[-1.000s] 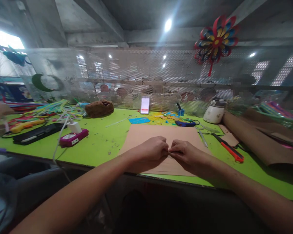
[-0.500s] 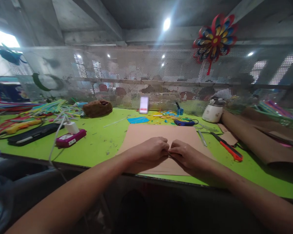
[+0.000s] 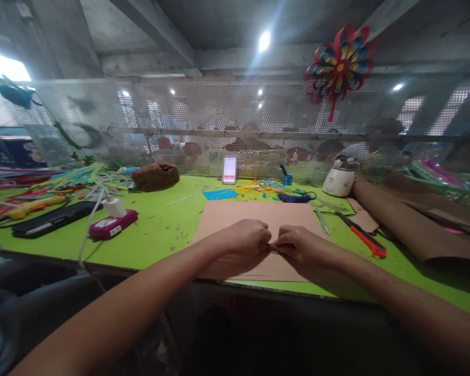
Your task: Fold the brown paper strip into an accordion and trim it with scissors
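Over a sheet of light brown paper (image 3: pixel 258 213), my left hand (image 3: pixel 250 239) is closed in a pinch. Facing it, my right hand (image 3: pixel 297 243) pinches too, its thumb and forefinger pressed together. A thin brownish strip (image 3: pixel 273 247) runs across the small gap between the fingertips, held at both ends; its full length and material are hidden by my fingers. Beyond the sheet lie a flat blue piece (image 3: pixel 220 194) and yellow and blue scraps (image 3: pixel 254 190). A grey pen-like tool (image 3: pixel 321 222) rests by the sheet's right edge.
On the green table (image 3: pixel 160 219) are a purple power strip (image 3: pixel 113 224), a black case (image 3: pixel 55 219), a brown pouch (image 3: pixel 155 177) and a glue gun (image 3: pixel 295 198). To the right are a red utility knife (image 3: pixel 366 237), a white kettle-shaped bottle (image 3: pixel 339 178) and rolled brown paper (image 3: pixel 399 224).
My fingertips have drawn slightly apart, and more of the strip shows between them. Part of another person's hand has come in at the far left edge.
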The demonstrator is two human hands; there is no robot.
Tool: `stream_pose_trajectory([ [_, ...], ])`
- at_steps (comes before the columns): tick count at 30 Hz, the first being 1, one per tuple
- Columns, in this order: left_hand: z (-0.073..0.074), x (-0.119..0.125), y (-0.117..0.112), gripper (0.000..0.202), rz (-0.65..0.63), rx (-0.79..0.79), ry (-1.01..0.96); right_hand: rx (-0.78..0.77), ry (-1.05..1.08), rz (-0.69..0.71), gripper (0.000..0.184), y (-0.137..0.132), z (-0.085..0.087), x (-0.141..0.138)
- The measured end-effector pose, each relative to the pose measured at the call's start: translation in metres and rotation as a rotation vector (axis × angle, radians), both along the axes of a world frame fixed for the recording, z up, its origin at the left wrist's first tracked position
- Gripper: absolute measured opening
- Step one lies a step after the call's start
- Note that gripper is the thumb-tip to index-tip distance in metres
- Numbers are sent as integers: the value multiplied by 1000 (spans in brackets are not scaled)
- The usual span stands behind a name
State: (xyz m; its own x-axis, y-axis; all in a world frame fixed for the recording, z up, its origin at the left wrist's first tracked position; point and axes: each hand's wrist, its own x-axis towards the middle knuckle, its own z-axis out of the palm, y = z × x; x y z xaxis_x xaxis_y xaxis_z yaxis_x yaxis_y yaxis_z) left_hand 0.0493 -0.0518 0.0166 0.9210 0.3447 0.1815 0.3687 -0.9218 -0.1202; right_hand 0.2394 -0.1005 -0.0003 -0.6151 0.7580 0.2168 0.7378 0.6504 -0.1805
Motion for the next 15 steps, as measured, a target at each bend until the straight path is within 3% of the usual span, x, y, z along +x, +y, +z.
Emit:
stream_pose_trajectory([
  [6,-5,9,1,18,-18,-29,12,38,-232,-7,23,8,17,-14],
  [10,-11,2,-5,23,6,40,-60,104,-314,-14,27,4,16,-11],
  [15,-10,-4,-10,21,46,35,-59,89,-269,-22,24,0,14,-2],
])
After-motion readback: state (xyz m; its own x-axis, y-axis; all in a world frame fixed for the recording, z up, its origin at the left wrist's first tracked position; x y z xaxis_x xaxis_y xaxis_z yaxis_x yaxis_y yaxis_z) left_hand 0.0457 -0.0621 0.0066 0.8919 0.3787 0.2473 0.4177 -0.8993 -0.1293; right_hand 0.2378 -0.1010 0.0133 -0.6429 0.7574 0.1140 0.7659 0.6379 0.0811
